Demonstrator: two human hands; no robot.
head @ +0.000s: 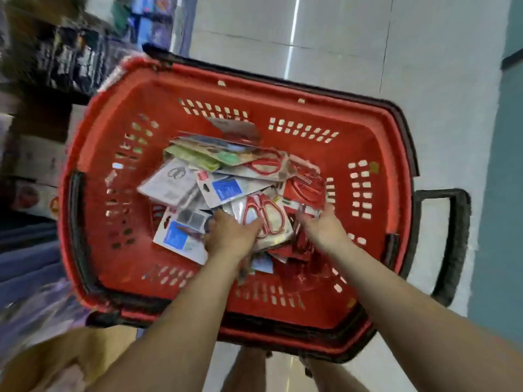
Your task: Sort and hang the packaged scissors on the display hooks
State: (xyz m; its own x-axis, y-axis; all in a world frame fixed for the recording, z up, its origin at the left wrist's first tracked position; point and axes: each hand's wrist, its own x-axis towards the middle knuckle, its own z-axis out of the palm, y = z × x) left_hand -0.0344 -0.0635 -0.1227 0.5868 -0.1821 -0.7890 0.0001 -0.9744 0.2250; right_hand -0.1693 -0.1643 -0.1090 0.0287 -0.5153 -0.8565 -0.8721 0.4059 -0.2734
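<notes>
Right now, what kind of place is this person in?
Probably a shop aisle: a red shopping basket holds packaged scissors, blurry stocked shelves stand on the left, and the floor is shiny tile.

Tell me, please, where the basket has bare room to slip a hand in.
Bare strips lie between the packs and the left wall of the basket, and along the near wall beside the left hand. The middle, by the right hand, is crowded.

Glossy pale floor tiles (353,32), teal wall (503,193) at right, blurred shelves (68,60) left.
</notes>
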